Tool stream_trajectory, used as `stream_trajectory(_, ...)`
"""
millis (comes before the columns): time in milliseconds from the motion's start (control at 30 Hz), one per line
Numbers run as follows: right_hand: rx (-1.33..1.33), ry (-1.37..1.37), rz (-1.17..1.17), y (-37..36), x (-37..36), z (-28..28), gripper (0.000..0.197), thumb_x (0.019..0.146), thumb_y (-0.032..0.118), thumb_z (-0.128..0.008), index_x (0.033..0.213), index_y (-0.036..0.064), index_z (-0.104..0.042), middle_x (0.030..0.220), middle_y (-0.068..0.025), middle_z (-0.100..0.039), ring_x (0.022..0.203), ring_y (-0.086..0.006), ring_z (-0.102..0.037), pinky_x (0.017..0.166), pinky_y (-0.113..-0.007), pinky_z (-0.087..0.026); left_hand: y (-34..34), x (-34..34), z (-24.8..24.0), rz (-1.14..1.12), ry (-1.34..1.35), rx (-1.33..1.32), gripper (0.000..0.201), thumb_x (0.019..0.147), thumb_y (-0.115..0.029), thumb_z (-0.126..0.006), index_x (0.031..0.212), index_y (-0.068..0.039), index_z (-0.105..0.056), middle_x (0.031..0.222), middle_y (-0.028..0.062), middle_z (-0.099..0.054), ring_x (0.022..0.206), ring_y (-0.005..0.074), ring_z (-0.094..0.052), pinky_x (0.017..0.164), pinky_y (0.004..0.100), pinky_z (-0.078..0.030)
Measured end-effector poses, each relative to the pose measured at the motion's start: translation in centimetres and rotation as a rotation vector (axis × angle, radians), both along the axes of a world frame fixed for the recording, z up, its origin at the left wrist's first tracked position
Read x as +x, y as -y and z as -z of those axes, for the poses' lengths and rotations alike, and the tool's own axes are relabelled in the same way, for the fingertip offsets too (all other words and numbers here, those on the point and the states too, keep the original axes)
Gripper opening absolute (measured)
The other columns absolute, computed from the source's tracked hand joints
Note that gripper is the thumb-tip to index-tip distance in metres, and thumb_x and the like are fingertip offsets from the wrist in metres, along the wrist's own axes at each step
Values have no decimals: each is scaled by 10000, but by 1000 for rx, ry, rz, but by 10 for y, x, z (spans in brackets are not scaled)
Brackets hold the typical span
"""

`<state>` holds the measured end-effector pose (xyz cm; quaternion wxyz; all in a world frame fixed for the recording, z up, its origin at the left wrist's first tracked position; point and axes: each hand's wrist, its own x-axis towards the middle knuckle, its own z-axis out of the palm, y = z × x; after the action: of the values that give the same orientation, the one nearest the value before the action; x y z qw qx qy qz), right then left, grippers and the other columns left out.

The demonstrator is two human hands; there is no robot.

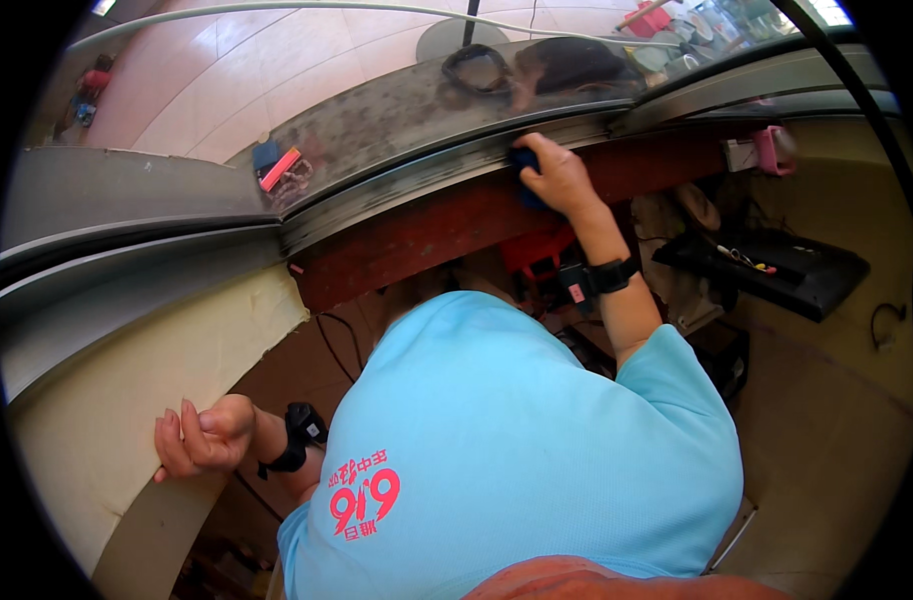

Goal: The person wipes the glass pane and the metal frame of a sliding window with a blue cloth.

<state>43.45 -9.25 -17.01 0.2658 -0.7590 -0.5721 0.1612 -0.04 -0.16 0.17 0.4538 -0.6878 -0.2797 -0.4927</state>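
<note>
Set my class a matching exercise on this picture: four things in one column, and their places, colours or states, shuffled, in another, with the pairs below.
Things
1. left hand
2. right hand
3. shirt
4. ledge

Descriptions
A. light blue with a pinkish-red print
B. reddish brown, alongside the metal track
C. fingers loosely curled, at the cream panel's edge
D. holding a dark blue cloth

Pairs: 1-C, 2-D, 3-A, 4-B

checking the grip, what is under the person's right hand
A dark blue cloth-like item shows under the right hand, by the metal track and red-brown board. The hand covers part of it; what lies directly beneath it is hidden.
</note>
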Motion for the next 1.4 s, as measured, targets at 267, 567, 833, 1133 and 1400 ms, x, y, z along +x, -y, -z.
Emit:
stream_trajectory(267,-145,100,65,7,14,-7,259,796,218,-605,1051,178,-586,1056,-83,-588,922,-349,-599,776,-452,-489,-2,0,2,-3,9,0,242,917,-162,-412,788,-45,-579,867,98,-550,831,200,-573,1138,365,-211)
stream_trajectory(567,-278,329,108,15,57,-15,233,794,183,-600,1024,174,-560,1025,-55,-584,881,-353,-608,731,-466,-490,1,-1,1,13,-3,-18,221,901,-135,-422,801,-43,-596,883,101,-574,847,196,-583,1138,359,-192)
stream_trajectory(833,-297,425,30,19,83,-15,266,803,120,-591,1057,169,-531,1038,-63,-567,851,-361,-614,700,-477,-493,0,0,1,-28,-15,-4,257,916,-168,-391,792,-52,-584,858,91,-554,812,201,-574,1136,360,-220)
stream_trajectory(1133,-233,342,0,22,88,-15,244,790,106,-612,1005,138,-501,1040,-79,-587,864,-378,-608,704,-485,-485,0,2,0,-43,-19,-3,250,915,-167,-395,790,-53,-579,858,89,-548,812,201,-575,1137,364,-219)
stream_trajectory(1400,-249,361,-36,17,85,-23,240,787,107,-624,1003,133,-523,1012,-88,-564,858,-380,-608,706,-487,-485,0,2,0,-48,-22,-3,242,912,-163,-400,790,-54,-579,857,89,-550,811,198,-577,1138,366,-217)
